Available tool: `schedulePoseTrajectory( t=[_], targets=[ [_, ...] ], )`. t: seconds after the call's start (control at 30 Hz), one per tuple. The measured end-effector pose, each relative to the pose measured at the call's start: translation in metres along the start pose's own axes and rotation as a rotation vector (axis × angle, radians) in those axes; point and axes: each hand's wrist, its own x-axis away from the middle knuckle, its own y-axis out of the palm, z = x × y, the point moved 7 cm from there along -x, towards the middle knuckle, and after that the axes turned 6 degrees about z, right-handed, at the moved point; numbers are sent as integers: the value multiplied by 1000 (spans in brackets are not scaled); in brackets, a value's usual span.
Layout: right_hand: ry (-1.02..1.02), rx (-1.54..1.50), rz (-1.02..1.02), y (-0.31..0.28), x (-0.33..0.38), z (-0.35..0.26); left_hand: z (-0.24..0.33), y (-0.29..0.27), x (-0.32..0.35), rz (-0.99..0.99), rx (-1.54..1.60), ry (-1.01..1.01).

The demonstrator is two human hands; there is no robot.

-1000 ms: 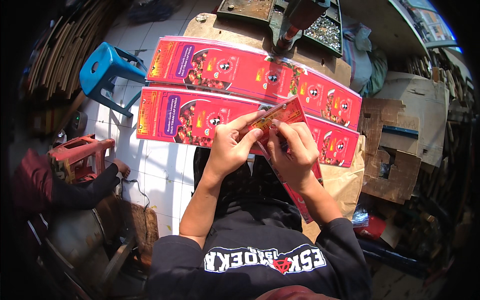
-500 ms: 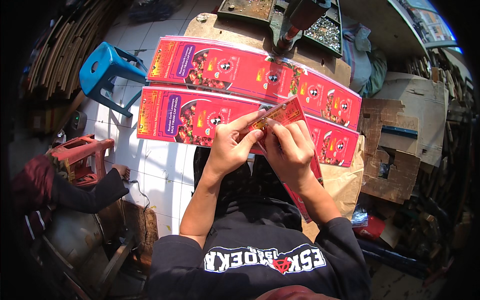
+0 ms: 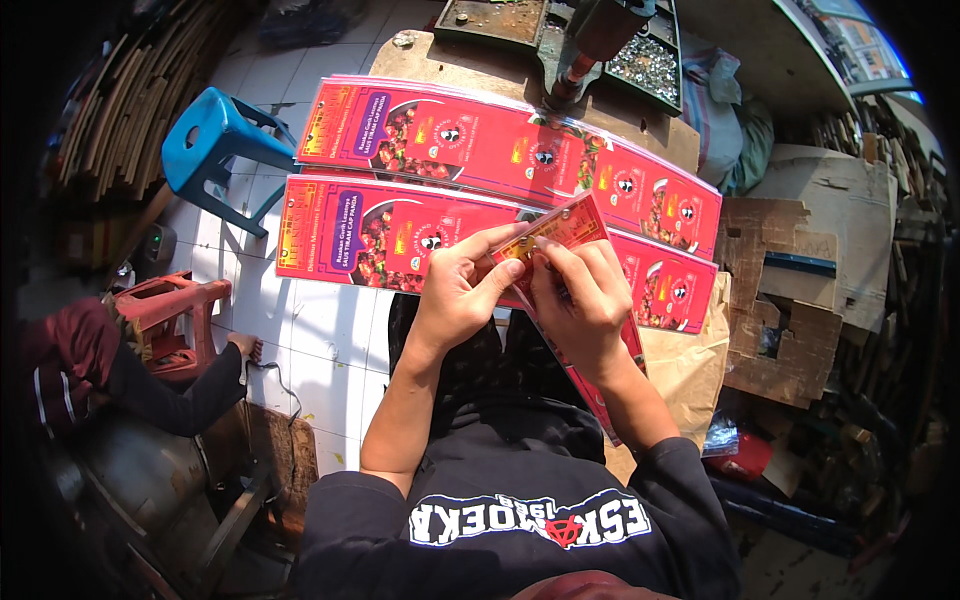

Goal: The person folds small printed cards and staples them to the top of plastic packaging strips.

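Left hand (image 3: 455, 300) and right hand (image 3: 580, 305) pinch the top edge of a red printed sheet (image 3: 560, 228), held upright over the lap. The sheet looks light, thin, glossy and flexible, likely slippery; it is best gripped at the edges with the fingertips. Beyond lie two long stacks of sheets (image 3: 500, 150) on a wooden board (image 3: 420, 62). A blue stool (image 3: 215, 140) stands left on white tiles (image 3: 320, 340).

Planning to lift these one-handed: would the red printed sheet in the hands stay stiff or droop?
Probably floppy: the red printed sheet is thin and long, held by both the left hand and right hand. Likely light. Its glossy face may be slippery.
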Motion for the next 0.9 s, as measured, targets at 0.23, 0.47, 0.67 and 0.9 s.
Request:
schedulePoseTrajectory(
  t=[0.23, 0.47, 0.67, 0.9],
  targets=[
    [-1, 35, -57, 1, -4, -5, 0, -1, -1, -6, -8, 16],
    [285, -141, 7, -24, 5, 23, 1, -3, 1, 35, -30, -19],
    [706, -427, -104, -46, 40, 75, -2, -5, 1, 26, 25, -22],
    [855, -658, -214, -39, 47, 76, 0, -10, 6, 87, 97, 37]
  ],
)
